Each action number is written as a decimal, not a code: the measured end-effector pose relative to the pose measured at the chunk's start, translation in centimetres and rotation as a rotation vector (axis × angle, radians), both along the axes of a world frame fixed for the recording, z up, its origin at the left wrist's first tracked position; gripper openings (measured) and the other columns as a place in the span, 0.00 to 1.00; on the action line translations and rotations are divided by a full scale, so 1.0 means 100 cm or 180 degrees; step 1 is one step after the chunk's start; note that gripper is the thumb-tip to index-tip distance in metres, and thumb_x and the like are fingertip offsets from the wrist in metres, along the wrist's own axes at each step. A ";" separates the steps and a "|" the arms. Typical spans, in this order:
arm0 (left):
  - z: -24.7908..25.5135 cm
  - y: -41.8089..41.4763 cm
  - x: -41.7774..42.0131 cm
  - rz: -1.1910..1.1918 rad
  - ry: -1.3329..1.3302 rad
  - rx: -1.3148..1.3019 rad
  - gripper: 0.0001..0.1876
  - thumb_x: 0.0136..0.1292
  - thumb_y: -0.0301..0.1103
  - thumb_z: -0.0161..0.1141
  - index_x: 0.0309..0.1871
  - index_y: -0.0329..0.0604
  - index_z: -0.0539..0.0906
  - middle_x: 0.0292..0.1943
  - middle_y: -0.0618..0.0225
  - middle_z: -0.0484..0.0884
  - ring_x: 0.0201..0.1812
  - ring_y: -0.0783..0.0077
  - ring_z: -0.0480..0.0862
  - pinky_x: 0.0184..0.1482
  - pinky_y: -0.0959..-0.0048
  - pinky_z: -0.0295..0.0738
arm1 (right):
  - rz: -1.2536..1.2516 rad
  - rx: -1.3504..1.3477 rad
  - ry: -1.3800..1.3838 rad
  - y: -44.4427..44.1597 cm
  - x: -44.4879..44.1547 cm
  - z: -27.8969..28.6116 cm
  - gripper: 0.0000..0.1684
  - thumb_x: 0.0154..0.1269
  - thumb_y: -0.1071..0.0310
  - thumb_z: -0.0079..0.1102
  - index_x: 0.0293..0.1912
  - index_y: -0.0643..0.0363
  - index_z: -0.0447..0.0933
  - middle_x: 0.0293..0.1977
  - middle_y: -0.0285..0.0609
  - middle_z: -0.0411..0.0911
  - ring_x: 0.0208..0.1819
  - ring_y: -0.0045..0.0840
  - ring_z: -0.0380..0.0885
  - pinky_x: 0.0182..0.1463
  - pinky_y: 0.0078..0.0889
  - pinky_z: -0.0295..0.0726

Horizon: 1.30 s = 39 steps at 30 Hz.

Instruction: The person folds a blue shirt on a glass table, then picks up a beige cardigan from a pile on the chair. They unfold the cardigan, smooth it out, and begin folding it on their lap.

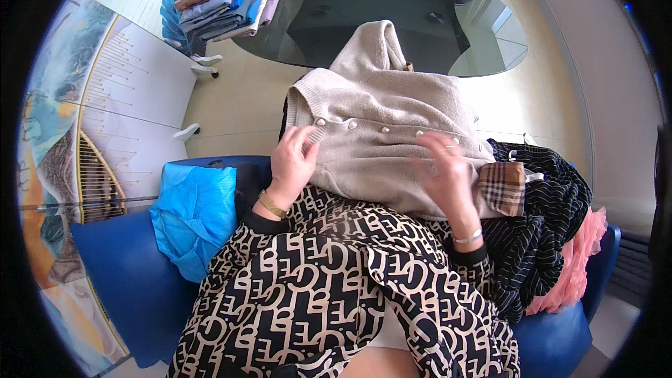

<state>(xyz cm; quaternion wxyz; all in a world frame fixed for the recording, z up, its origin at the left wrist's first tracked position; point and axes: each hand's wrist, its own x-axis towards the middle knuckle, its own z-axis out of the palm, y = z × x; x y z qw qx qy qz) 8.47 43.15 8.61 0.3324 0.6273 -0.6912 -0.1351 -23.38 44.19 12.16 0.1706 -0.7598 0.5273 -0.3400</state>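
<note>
A beige knit cardigan (pixel 378 100) with several pearl-like buttons lies spread over my lap, its ribbed neckline to the left. One sleeve reaches up toward the table, and a brown plaid cuff (pixel 502 188) lies at its lower right. My left hand (pixel 295 160) pinches the ribbed edge near the leftmost button, thumb and fingers close together. My right hand (pixel 443 170), blurred, is over the front of the cardigan near the buttons at the right, fingers apart; whether it touches the knit is unclear.
A stack of folded clothes (pixel 226 2) stands at the upper left of the oval glass table (pixel 367 10). Bright blue fabric (pixel 197 215) lies on the blue seat to the left. At the right are black striped fabric (pixel 546 236) and pink ruffled fabric (pixel 575 268).
</note>
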 end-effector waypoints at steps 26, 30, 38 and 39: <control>0.032 0.022 0.026 -0.0453 0.0377 0.1102 0.21 0.58 0.32 0.76 0.53 0.35 0.84 0.38 0.62 0.85 0.31 0.72 0.82 0.36 0.71 0.79 | 0.1294 0.0414 -0.0681 -0.026 0.111 -0.071 0.11 0.63 0.66 0.71 0.46 0.56 0.86 0.35 0.45 0.82 0.36 0.43 0.85 0.41 0.42 0.85; 0.019 0.004 0.003 -0.0198 0.2081 0.1546 0.16 0.67 0.31 0.71 0.53 0.31 0.84 0.41 0.66 0.88 0.33 0.78 0.84 0.34 0.76 0.79 | 0.1153 0.0262 -0.1088 -0.029 0.108 -0.072 0.08 0.61 0.69 0.73 0.41 0.55 0.86 0.36 0.42 0.81 0.37 0.39 0.84 0.40 0.40 0.84; -0.007 -0.010 -0.004 0.0373 0.4114 0.2481 0.08 0.76 0.33 0.63 0.40 0.41 0.87 0.30 0.76 0.85 0.23 0.87 0.76 0.24 0.85 0.68 | 0.1059 0.1806 -0.2061 -0.039 0.102 -0.078 0.11 0.70 0.64 0.71 0.42 0.64 0.85 0.29 0.36 0.83 0.32 0.17 0.78 0.38 0.24 0.80; -0.004 -0.009 -0.008 0.0617 0.4276 0.2419 0.08 0.76 0.34 0.63 0.40 0.41 0.86 0.30 0.77 0.85 0.22 0.87 0.75 0.23 0.85 0.66 | 0.1026 0.2043 -0.2218 -0.041 0.102 -0.079 0.13 0.73 0.63 0.70 0.43 0.65 0.85 0.29 0.34 0.84 0.31 0.13 0.76 0.37 0.22 0.79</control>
